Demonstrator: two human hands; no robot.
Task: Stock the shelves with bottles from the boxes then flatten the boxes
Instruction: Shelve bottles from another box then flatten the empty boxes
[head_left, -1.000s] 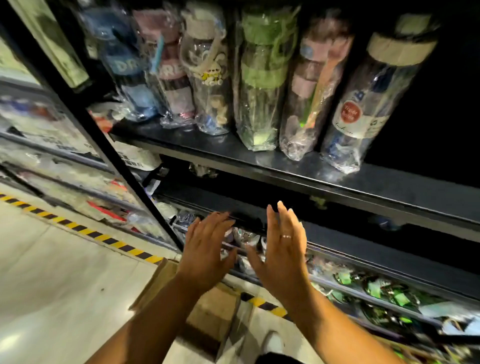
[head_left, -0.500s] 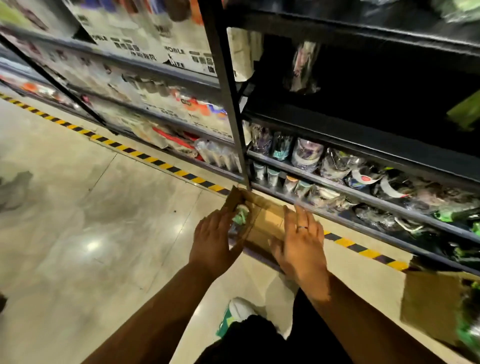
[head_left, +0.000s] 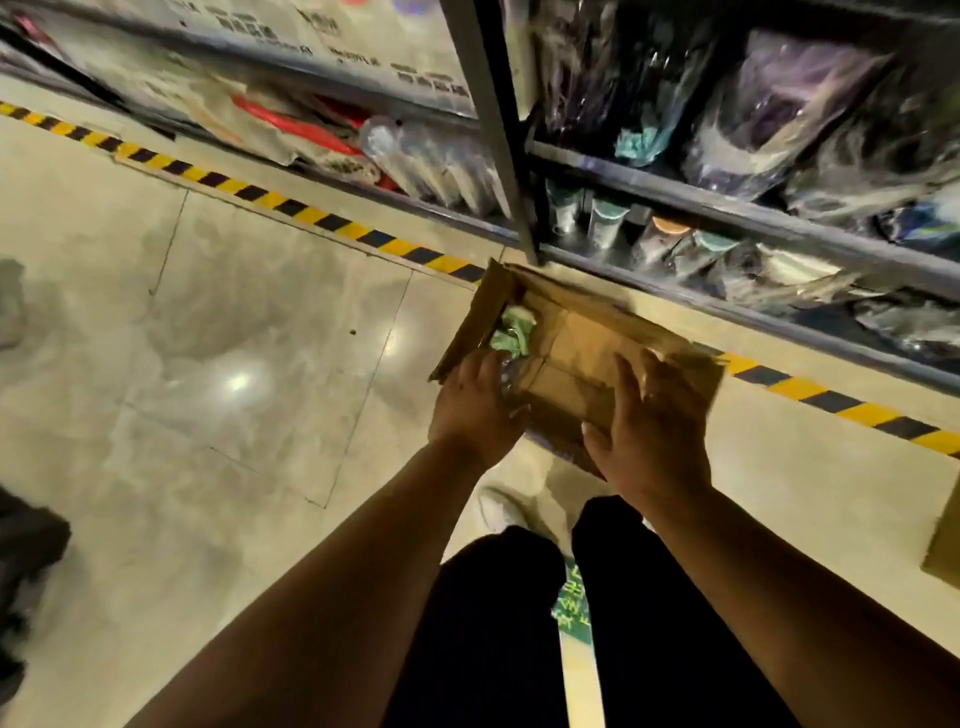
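- The box (head_left: 582, 358) sits open on the floor (head_left: 208, 338), its far edge against the foot of the shelf (head_left: 727, 208) and across the hazard tape (head_left: 311, 215).
- A green-wrapped bottle (head_left: 511, 330) lies in the box's left end, close to the raised left flap.
- The left grip (head_left: 475, 410) reaches into that left end, fingers down among clear wrapping. Blur hides whether they hold anything, so I cannot tell.
- The right grip (head_left: 649, 431) hovers over the box's right part, fingers straight and spread, holding nothing; the right flap edge shows just beyond the fingertips.
- The shelf post (head_left: 493, 130) stands just behind the box's far left corner.
- Lower shelves are crowded with wrapped bottles — little free room there.
- Left of the box the floor lies wide and bare up to the tape.
- A second box (head_left: 945, 540) shows at the right edge, well apart.
- The person's legs and a shoe (head_left: 501, 506) stand just near the box's near edge.
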